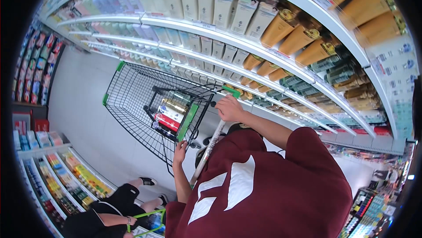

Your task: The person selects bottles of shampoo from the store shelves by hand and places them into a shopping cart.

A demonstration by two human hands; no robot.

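A black wire shopping cart [132,89] with green corner caps stands before me. My right hand [228,108] is closed around its pale handlebar [211,145], near the green end cap [231,91]. My left hand [179,152] has its fingers curled at the lower end of a green panel [188,122] on the cart's rear. Whether it grips that panel I cannot tell. At the rear part of the cart, seen through and among the wires, is a packaged item [171,113] with red, white, gold and clear areas. My maroon shirt hides part of the handlebar.
Long shelves [197,24] of tubes and bottles run along the right. Lower shelves [62,178] of packaged goods stand at the left, with hanging packets [36,66] beyond. A person in black [108,208] holding a green basket handle [148,213] is close at my left.
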